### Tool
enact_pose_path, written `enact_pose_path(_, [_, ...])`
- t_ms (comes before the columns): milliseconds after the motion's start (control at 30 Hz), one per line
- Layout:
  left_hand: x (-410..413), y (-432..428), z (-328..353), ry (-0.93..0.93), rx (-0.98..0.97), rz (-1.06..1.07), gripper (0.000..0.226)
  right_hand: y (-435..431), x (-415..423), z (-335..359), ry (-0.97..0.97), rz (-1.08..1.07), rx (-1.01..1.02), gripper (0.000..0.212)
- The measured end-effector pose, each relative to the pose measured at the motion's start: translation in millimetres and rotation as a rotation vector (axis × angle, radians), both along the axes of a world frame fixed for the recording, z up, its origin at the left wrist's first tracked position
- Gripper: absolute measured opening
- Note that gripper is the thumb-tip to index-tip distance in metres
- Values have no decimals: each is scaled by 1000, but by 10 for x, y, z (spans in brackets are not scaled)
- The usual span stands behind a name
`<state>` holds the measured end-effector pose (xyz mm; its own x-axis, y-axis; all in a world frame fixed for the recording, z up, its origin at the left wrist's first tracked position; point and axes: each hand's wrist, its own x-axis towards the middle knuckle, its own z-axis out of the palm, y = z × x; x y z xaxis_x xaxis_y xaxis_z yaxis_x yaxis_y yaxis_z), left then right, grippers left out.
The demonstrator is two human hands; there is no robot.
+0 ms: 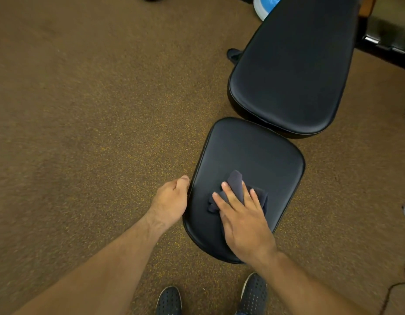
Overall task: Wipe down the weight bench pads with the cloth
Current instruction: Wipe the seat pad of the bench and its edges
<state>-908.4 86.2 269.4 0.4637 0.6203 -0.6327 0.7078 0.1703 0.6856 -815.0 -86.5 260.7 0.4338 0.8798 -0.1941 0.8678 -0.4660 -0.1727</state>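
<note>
Most of the view is brown carpet [83,110] with little yellow flecks, running all round the bench. Next biggest is the long black back pad [299,71], angled off toward the top right, smooth and a bit shiny. Just in front of it sits the shorter seat pad [249,153], same black vinyl look, its far edge right up close to the back pad's near end. Both bare forearms come in from the bottom. The right hand [244,221] lies flat on the near half of the seat pad, fingers [231,194] straight and spread — not wrapped round anything, just pressing down on the cloth [235,179]. That cloth is dark navy and bunched up, sitting on the seat pad's surface under the fingers, with folds poking out past the fingertips and to either side. The left hand [172,201] is at the seat pad's left edge, thumb up against the rim and the other fingers curled in toward the pad's side, so it looks like it grips that edge — the fingertips themselves are hidden. Down at the bottom are two dark perforated shoes [168,301] on the carpet. A blue thing [268,2] peeks out by the back pad's far end, and a thin cable [388,292] snakes along the right edge.
</note>
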Motion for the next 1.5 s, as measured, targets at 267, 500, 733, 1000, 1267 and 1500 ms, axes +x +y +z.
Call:
enact_pose_path(267, [-204,124,-58,-20,19,92,67,180,-35,23,0,149,-36,47])
enact_pose_path(500, [-343,258,-111,-34,49,135,71,751,48,-8,44,54,11,46])
enact_pose_path(733, [-407,286,-74,-84,46,134,60,426,-322,88,63,253,-28,40])
enact_pose_path(1000, [-414,355,-146,-154,-18,299,53,1228,-149,135,-66,502,-287,45])
enact_pose_path(1267, [-91,110,36,-356,-488,417,37,1022,243,289,356,325,138,35])
enact_pose_path(1500, [298,-169,-2,-131,53,-72,58,752,694,337,162,99,65,46])
